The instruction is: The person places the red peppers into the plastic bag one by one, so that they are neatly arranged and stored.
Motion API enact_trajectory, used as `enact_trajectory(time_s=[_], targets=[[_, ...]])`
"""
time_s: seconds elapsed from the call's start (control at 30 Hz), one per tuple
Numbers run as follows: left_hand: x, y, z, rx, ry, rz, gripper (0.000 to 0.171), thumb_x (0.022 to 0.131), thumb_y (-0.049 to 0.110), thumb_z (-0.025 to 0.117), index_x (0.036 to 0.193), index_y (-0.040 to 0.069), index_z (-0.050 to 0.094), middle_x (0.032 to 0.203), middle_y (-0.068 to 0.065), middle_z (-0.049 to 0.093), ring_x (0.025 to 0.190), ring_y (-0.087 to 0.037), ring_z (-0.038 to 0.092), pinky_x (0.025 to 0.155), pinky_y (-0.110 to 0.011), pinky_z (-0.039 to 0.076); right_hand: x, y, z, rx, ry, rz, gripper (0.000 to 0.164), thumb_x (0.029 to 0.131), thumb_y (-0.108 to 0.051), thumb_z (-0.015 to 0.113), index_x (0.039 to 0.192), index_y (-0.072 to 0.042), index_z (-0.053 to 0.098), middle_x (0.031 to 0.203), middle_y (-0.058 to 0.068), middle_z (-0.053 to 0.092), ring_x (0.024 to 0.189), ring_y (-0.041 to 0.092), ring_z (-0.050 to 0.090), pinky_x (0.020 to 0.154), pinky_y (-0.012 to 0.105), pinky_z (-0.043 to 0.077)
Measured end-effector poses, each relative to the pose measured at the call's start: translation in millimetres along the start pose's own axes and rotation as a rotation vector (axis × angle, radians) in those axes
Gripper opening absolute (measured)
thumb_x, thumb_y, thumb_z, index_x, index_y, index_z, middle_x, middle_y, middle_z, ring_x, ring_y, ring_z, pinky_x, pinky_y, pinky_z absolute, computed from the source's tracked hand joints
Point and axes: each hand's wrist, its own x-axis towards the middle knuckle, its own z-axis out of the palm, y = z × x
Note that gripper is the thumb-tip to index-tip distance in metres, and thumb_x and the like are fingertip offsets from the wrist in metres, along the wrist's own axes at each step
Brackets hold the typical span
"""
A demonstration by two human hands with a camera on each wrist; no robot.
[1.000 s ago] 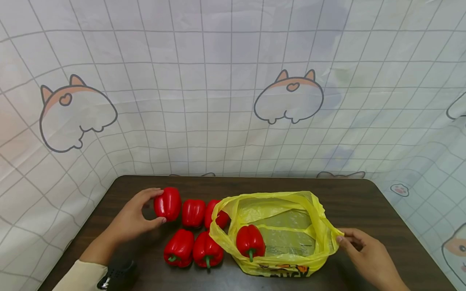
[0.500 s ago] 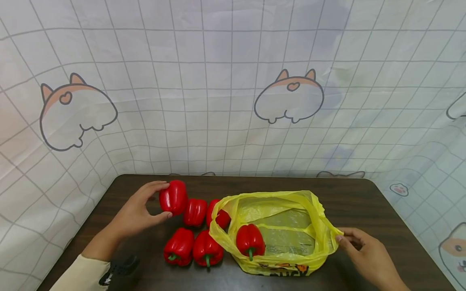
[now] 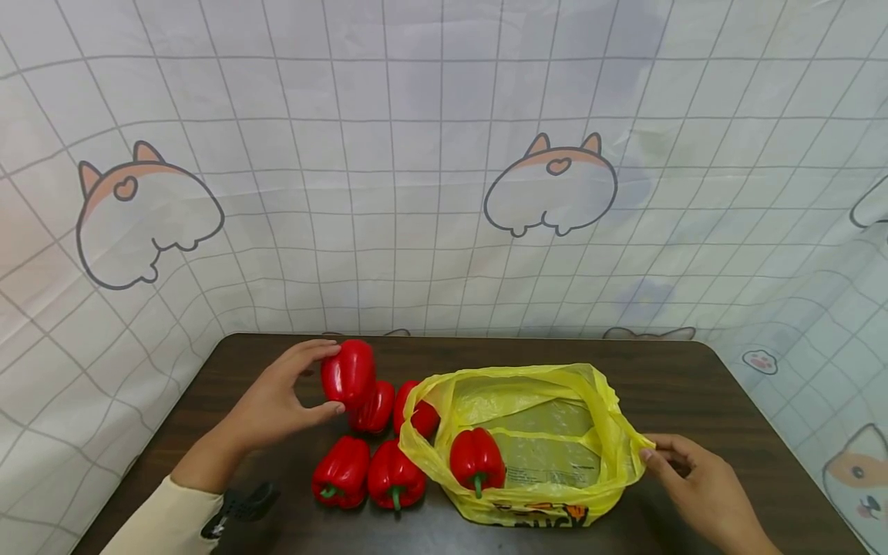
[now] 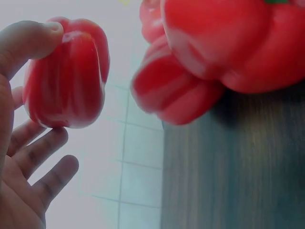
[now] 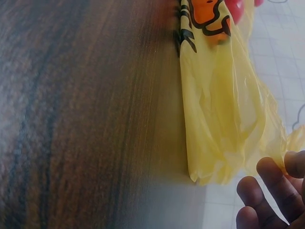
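Observation:
My left hand (image 3: 277, 397) pinches a red bell pepper (image 3: 349, 374) between thumb and fingers, raised above the table at the left. In the left wrist view that bell pepper (image 4: 69, 76) is held by the thumb on one side and fingers on the other. A yellow plastic bag (image 3: 527, 505) stands with its mouth spread wide, one red bell pepper (image 3: 477, 460) inside at its left front. At the bag's right edge, my right hand (image 3: 708, 486) pinches the rim with thumb and fingers; the right wrist view shows the yellow bag (image 5: 224, 129) stretched from those fingertips.
Several more red bell peppers lie left of the bag: two in front (image 3: 341, 472), others behind, one partly covered by the bag's rim. A dark wood-grain table (image 3: 666, 385) backs onto a white grid-patterned curtain (image 3: 430, 193). A black strap (image 3: 243, 509) shows below the left wrist.
My left hand has lifted the bell pepper and carried it right, so it now overlaps the pepper behind. My right hand and the bag have stayed in place.

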Motion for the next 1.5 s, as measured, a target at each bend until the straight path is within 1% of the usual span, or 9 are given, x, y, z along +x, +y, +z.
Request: enact_trajectory(time_s=[0.17, 0.33, 0.4, 0.53, 0.7, 0.87, 1.17, 1.33, 1.5], targets=[[6.4, 8.0, 2.6, -0.005, -0.01, 0.022, 0.077, 0.077, 0.021, 0.093, 0.144, 0.016, 0.054, 0.149, -0.001, 0.048, 0.126, -0.021, 0.052, 0.097, -0.043, 0.053, 0, 0, 0, 0.001, 0.003, -0.007, 0.056, 0.101, -0.05, 0.06, 0.133, -0.004, 0.064, 0.103, 0.001, 0.073, 0.096, 0.028, 0.07, 0.076, 0.047, 0.058], [12.2, 16.6, 5.2, -0.015, -0.02, 0.04, 0.078, 0.076, 0.019, 0.093, 0.143, 0.016, 0.054, 0.149, 0.001, 0.048, 0.124, -0.019, 0.054, 0.098, -0.044, 0.052, 0, -1, 0, 0.002, 0.0, 0.001, 0.056, 0.101, -0.05, 0.061, 0.133, -0.004, 0.064, 0.103, 0.001, 0.073, 0.096, 0.028, 0.07, 0.076, 0.047, 0.058], [14.2, 20.8, 6.1, -0.015, -0.027, 0.039, 0.078, 0.076, 0.019, 0.093, 0.144, 0.016, 0.054, 0.149, 0.001, 0.048, 0.125, -0.019, 0.053, 0.099, -0.046, 0.051, 0, -1, 0, 0.002, 0.001, 0.005, 0.056, 0.101, -0.05, 0.061, 0.133, -0.004, 0.064, 0.102, 0.001, 0.073, 0.096, 0.028, 0.07, 0.076, 0.047, 0.058], [19.0, 28.2, 8.8, -0.012, -0.041, 0.044, 0.078, 0.076, 0.02, 0.093, 0.144, 0.016, 0.054, 0.15, 0.002, 0.047, 0.128, -0.019, 0.052, 0.1, -0.045, 0.052, 1, -1, 0, 0.0, 0.005, 0.001, 0.056, 0.101, -0.05, 0.061, 0.133, -0.004, 0.064, 0.103, 0.001, 0.073, 0.096, 0.028, 0.07, 0.076, 0.047, 0.058], [24.7, 37.7, 12.9, -0.031, -0.058, 0.06, 0.078, 0.077, 0.02, 0.092, 0.144, 0.017, 0.054, 0.149, 0.003, 0.047, 0.13, -0.019, 0.05, 0.101, -0.045, 0.052, 1, 0, 0, 0.002, 0.003, -0.01, 0.055, 0.101, -0.049, 0.061, 0.133, -0.004, 0.064, 0.103, 0.001, 0.073, 0.096, 0.028, 0.07, 0.076, 0.047, 0.058], [30.4, 47.0, 17.1, -0.039, -0.067, 0.08, 0.076, 0.077, 0.022, 0.091, 0.144, 0.017, 0.054, 0.149, 0.003, 0.048, 0.129, -0.02, 0.051, 0.097, -0.045, 0.054, 1, 0, 0, 0.0, 0.003, -0.019, 0.055, 0.101, -0.05, 0.06, 0.132, -0.004, 0.065, 0.102, 0.001, 0.074, 0.096, 0.028, 0.07, 0.076, 0.048, 0.058], [37.9, 52.9, 27.7, -0.032, -0.076, 0.121, 0.075, 0.078, 0.027, 0.091, 0.144, 0.018, 0.056, 0.15, 0.003, 0.048, 0.131, -0.021, 0.05, 0.097, -0.046, 0.054, 0, -2, 1, -0.011, 0.018, -0.042, 0.05, 0.102, -0.046, 0.062, 0.13, -0.005, 0.066, 0.1, -0.001, 0.073, 0.092, 0.023, 0.07, 0.074, 0.046, 0.058], [41.1, 57.1, 32.8, -0.044, -0.09, 0.136, 0.074, 0.079, 0.028, 0.09, 0.144, 0.021, 0.055, 0.151, 0.006, 0.046, 0.132, -0.019, 0.049, 0.094, -0.044, 0.056, 0, -2, 0, -0.007, 0.011, -0.029, 0.052, 0.102, -0.047, 0.061, 0.131, -0.005, 0.066, 0.1, -0.001, 0.073, 0.092, 0.023, 0.069, 0.075, 0.047, 0.058], [44.4, 62.4, 37.3, -0.049, -0.103, 0.149, 0.074, 0.08, 0.028, 0.09, 0.145, 0.021, 0.055, 0.152, 0.003, 0.046, 0.135, -0.018, 0.047, 0.096, -0.044, 0.055, 0, -2, 0, -0.012, 0.009, -0.018, 0.053, 0.102, -0.047, 0.062, 0.131, -0.004, 0.065, 0.101, 0.0, 0.073, 0.093, 0.023, 0.069, 0.076, 0.047, 0.058]])
